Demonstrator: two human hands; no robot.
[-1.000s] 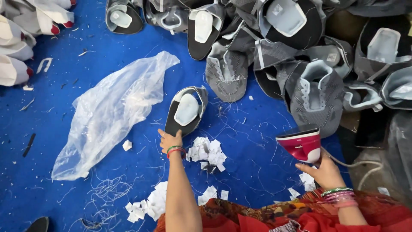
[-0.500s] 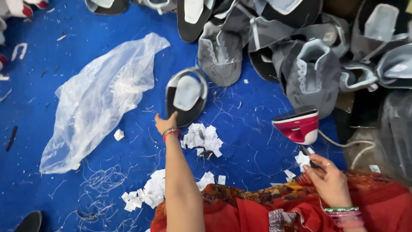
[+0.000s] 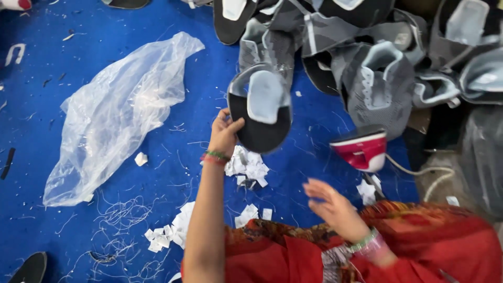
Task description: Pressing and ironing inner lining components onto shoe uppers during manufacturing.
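Lifting off the blue mat (image 3: 173, 105), the shoe upper (image 3: 259, 110) now hangs in the left hand (image 3: 224, 135), whose fingers are closed on its lower left edge; a second ago it lay flat on the mat with that hand only at its tip. The upper is tilted up, its dark underside toward the camera and a pale grey insert showing, just below the pile of grey uppers (image 3: 367, 68).

The right hand (image 3: 335, 207) has let go of the red iron (image 3: 364, 149), which it held a second ago. The iron now stands by itself on the mat, its cord trailing right. The hand is open and empty, fingers spread and blurred, hovering between the iron and the red clothing over the lap.

By my reading, the pressing is over for this piece and handling has passed to the left hand alone.

Paper scraps (image 3: 246, 167) lie under the raised upper, a clear plastic bag (image 3: 120, 115) lies well to the left, and loose threads (image 3: 120, 215) lie below it.
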